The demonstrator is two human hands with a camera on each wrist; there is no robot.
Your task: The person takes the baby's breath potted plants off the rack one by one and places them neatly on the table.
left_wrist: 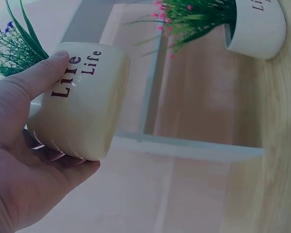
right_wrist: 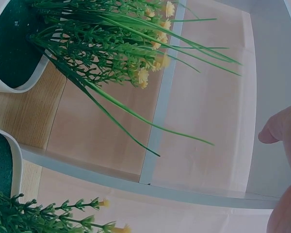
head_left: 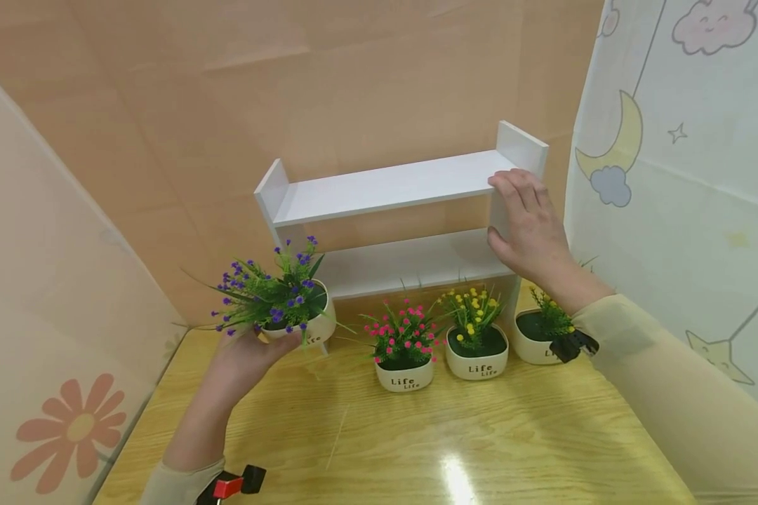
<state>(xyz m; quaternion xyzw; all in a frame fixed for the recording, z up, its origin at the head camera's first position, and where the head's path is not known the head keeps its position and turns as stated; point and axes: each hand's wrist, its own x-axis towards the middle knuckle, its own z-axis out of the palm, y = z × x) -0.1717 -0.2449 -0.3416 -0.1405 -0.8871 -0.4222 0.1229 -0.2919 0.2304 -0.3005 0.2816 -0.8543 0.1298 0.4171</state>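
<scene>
My left hand holds a cream pot of purple flowers above the table, in front of the left end of a white two-tier shelf. In the left wrist view the thumb lies over the front of the pot, with fingers under its far side. My right hand grips the top board at the right end of the shelf, fingers over the front edge and thumb below it. The thumb shows by the board in the right wrist view; the other fingers are hidden there.
Before the shelf on the wooden table stand a pot of pink flowers, a pot of yellow flowers and another yellow-flowered pot partly behind the right forearm. Printed cloth walls close in the sides.
</scene>
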